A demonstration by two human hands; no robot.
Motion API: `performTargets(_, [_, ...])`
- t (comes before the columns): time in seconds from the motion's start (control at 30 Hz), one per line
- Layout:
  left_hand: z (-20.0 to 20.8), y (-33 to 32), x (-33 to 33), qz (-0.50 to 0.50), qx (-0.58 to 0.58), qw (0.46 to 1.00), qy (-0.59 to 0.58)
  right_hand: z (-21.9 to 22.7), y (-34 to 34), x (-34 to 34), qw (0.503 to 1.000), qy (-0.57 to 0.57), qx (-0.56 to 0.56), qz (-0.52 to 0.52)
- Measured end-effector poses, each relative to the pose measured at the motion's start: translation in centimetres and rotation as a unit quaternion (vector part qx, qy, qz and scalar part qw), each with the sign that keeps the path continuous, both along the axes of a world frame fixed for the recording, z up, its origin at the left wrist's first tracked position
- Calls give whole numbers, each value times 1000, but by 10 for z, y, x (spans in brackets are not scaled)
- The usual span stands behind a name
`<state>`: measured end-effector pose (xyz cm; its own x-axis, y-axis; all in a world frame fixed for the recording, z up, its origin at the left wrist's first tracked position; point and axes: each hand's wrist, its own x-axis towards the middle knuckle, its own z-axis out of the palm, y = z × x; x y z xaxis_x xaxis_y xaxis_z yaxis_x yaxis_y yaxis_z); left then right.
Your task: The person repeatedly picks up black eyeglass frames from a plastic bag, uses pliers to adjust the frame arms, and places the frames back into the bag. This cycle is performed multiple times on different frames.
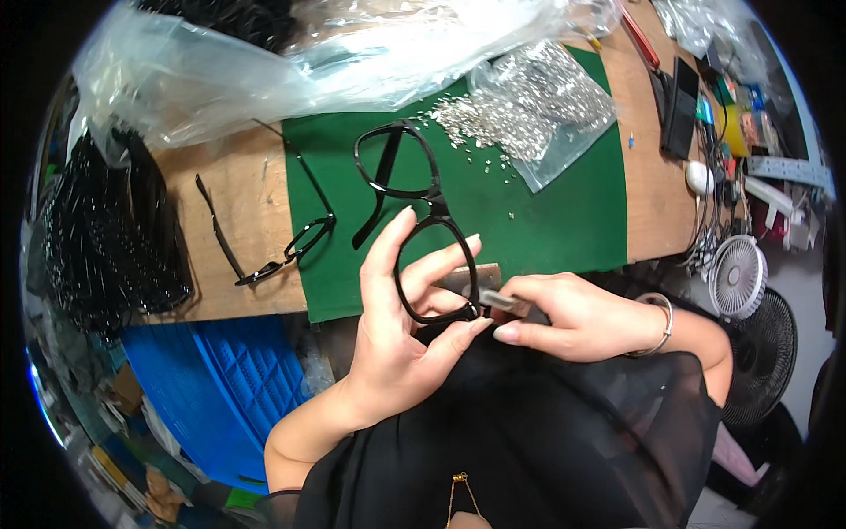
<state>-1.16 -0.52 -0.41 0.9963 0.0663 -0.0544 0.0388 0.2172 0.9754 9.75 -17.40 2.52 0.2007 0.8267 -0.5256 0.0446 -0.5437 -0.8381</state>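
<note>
My left hand pinches a black eyeglass frame at its lower end, beside the hinge corner. No lenses show in its rims, and one temple arm extends behind the far rim. My right hand is closed on a small flat metal tool, whose end is against or very close to that hinge corner. Its exact kind is partly hidden by my fingers. A small metal-and-wood block shows behind the frame at the bench edge. Another black eyeglass frame rests to the left with its arms spread.
A green mat covers the middle of the wooden bench. Many small silvery parts spill from a clear bag. Black bundled pieces are piled at left. A blue crate stands below; a white fan is at right.
</note>
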Motion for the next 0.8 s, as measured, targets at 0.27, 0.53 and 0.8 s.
performTargets(0.27, [-1,-4,3,-20,1,999,38,2,5,3,986,-146,-32,77])
performTargets(0.53, [1,-3,5,-6,19,995,101,-4,2,17,998,-40,-28,48])
performTargets(0.8, [-11,-12,-5,56,-140,988,6,-66,-25,-10,889,-454,-59,11])
